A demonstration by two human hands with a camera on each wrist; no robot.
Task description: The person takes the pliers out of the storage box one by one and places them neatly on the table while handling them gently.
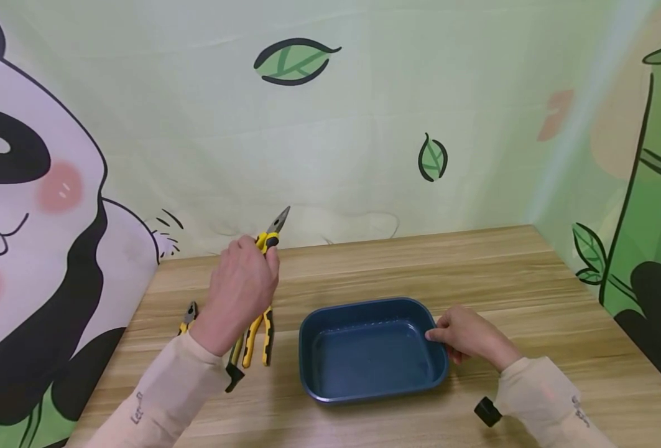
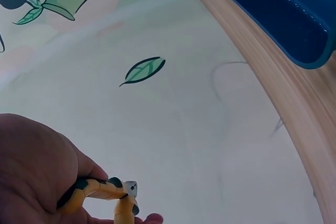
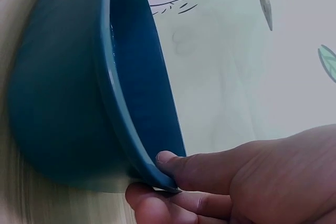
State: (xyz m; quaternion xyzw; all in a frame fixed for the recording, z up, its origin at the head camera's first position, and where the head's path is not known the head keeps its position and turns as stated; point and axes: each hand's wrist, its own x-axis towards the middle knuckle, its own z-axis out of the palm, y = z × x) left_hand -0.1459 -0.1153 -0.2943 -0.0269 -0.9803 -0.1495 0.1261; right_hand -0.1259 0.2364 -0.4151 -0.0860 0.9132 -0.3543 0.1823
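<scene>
Raised above the table, my left hand (image 1: pixel 244 280) grips a pair of needle-nose pliers (image 1: pixel 275 229) with yellow and black handles. Their grey tips point up and away in the head view, and the left wrist view shows the handles (image 2: pixel 100 189) against the palm. A dark blue rectangular tray (image 1: pixel 372 354) with nothing inside rests on the table. Its right end is pinched by my right hand (image 1: pixel 472 336), thumb inside the rim and fingers outside, as the right wrist view shows up close.
On the wooden table (image 1: pixel 476 267), yellow-and-black handled pliers (image 1: pixel 257 339) lie left of the tray. Another pair (image 1: pixel 189 314) is partly behind my left forearm. A black-ended tool (image 1: pixel 234 375) lies nearby. A printed cloth (image 1: pixel 358 155) hangs behind the table.
</scene>
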